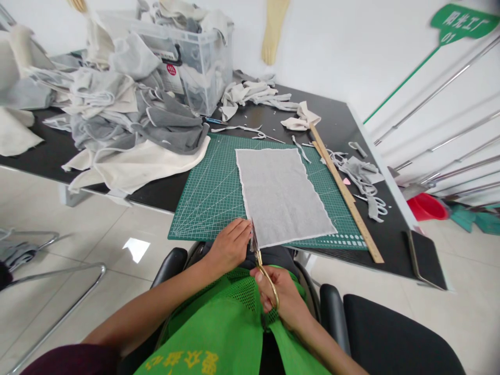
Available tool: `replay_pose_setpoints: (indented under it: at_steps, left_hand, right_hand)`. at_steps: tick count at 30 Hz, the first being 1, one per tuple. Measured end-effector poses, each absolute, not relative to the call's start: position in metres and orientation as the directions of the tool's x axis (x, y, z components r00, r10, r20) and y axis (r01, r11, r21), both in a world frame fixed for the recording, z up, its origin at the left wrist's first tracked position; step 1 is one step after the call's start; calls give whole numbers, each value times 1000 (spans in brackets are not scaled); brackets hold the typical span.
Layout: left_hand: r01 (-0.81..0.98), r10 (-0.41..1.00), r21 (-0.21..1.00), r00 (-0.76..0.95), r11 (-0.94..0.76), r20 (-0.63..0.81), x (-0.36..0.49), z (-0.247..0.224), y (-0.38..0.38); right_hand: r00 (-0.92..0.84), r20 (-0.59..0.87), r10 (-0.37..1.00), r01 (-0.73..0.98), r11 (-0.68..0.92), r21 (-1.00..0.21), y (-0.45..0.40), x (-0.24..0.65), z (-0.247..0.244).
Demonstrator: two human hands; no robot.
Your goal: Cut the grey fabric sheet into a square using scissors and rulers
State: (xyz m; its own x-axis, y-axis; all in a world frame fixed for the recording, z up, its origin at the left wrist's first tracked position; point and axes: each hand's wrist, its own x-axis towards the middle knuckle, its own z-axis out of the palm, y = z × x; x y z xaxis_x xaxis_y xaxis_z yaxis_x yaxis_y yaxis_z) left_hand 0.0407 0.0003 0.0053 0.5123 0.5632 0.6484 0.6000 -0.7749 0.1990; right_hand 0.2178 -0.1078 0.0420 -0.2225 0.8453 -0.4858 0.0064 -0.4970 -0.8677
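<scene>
A light grey cloth (283, 192) with pale wavy edges lies flat on the green cutting mat (203, 208). At the cloth's near left corner, my left hand (232, 242) has its fingers together, pressed on the edge. Gold-handled scissors (258, 255) are in my right hand (283, 294), fingers through the handle loops. Their blades point away from me and meet the cloth's left edge beside my left fingertips. Whether the blades are fully closed is too small to tell.
Grey and cream fabric (156, 125) is heaped at the left, before a clear plastic bin (207, 67). A wooden ruler (344, 187) crosses the mat's right side. Scraps and white-handled scissors (377, 204) lie further right, with a phone (425, 259) at the table's near right corner.
</scene>
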Motion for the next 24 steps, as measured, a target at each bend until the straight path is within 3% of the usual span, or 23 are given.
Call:
replay_pose_setpoints:
  at_steps: [24]
  left_hand:
    - [522, 522, 252, 470, -815, 712, 35, -1, 0]
  right_hand:
    - [-220, -439, 871, -47, -459, -887, -91, 214, 44]
